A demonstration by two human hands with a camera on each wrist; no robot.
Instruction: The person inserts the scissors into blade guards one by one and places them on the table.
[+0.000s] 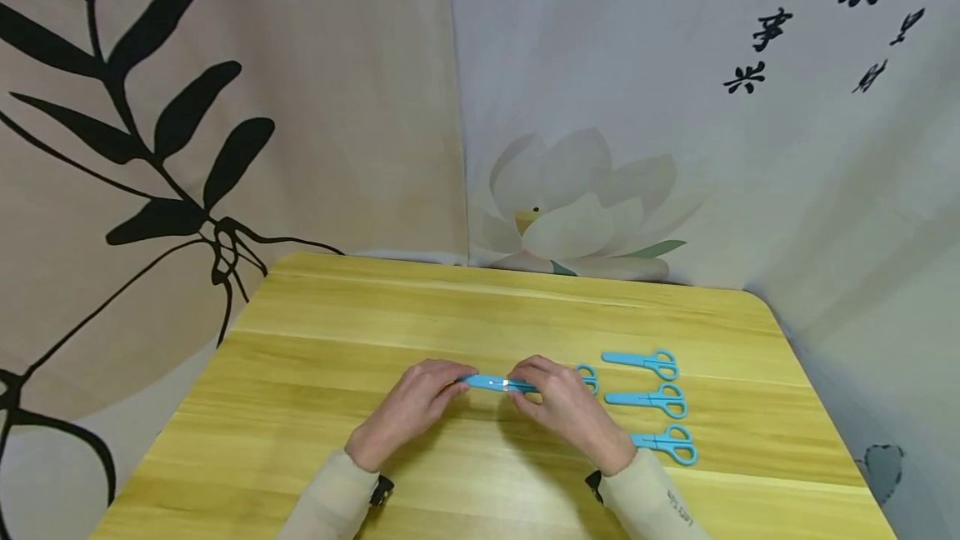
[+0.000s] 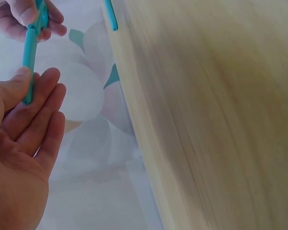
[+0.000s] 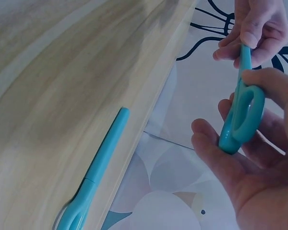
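Both hands hold one pair of blue scissors [image 1: 487,382] above the table, its blade part in a blue cover. My left hand [image 1: 414,407] pinches the covered tip between thumb and fingers; in the left wrist view the other fingers of the left hand [image 2: 29,129] lie extended. My right hand [image 1: 566,409] pinches the scissors near the handles, and a finger loop shows beyond that hand. In the right wrist view the handle loop [image 3: 249,112] lies between the thumb and fingers. A bright glint shows on the scissors between the two hands.
Right of the hands, three more blue scissors lie on the wooden table [image 1: 360,315]: a far pair [image 1: 641,360], a middle pair [image 1: 648,399] and a near pair [image 1: 667,442], partly hidden by the right wrist. Printed curtains [image 1: 360,107] hang behind the table.
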